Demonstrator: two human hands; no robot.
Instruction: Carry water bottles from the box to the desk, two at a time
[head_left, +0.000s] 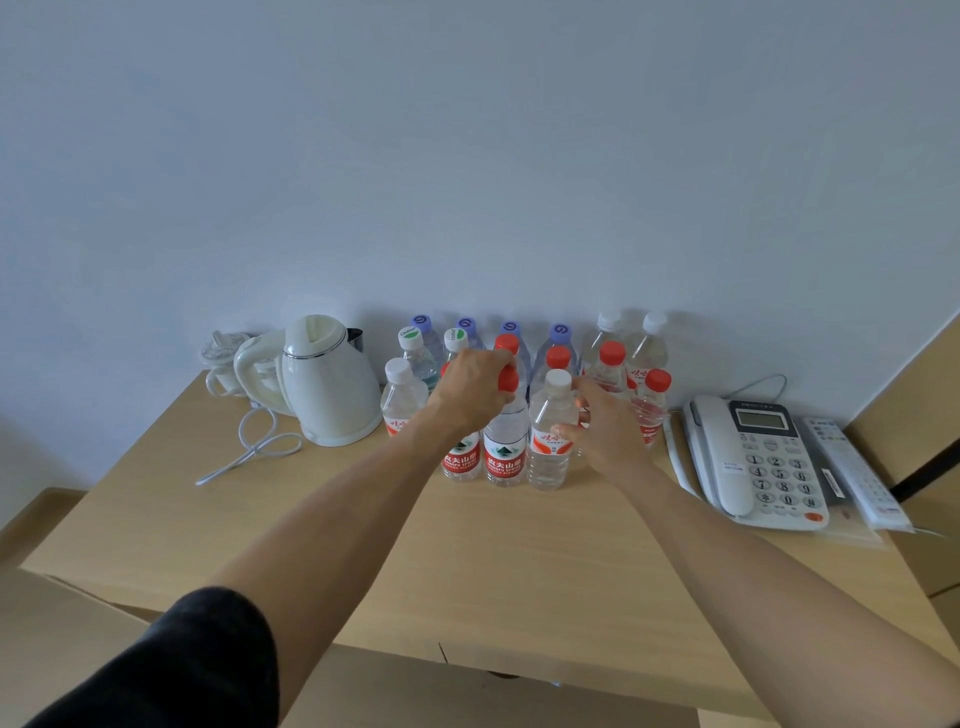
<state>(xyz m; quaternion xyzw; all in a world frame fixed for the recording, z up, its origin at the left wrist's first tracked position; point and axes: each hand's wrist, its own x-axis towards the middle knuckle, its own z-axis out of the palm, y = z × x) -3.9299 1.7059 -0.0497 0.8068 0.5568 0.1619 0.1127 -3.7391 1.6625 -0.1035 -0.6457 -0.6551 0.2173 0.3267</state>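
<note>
Stood upright at the front of the bottle group, on the desk (519, 545): a red-capped bottle (505, 447) with a red label. Gripped round its cap and neck by the left hand (475, 389), fingers curled over the top. Just to its right, a white-capped bottle (553, 436), also upright. Touched on its side by the thumb of the right hand (605, 431); fingers spread loosely behind it, not clearly wrapped round, so grip hard to tell.

Made of pale wood, pushed up against a plain white wall (467, 156).

Packed in rows behind, many more bottles: four with purple caps (560, 332) at the back, two with green-and-white caps (410, 338), others red or white. Some hidden by the hands, so full count not sure.

Sat to the left, one white kettle (330, 384) with a looped white cord (254, 441). Behind that, one small clear cup (223, 358). Lay to the right, one white phone (753, 457) and one remote (852, 467) beside it.
</note>
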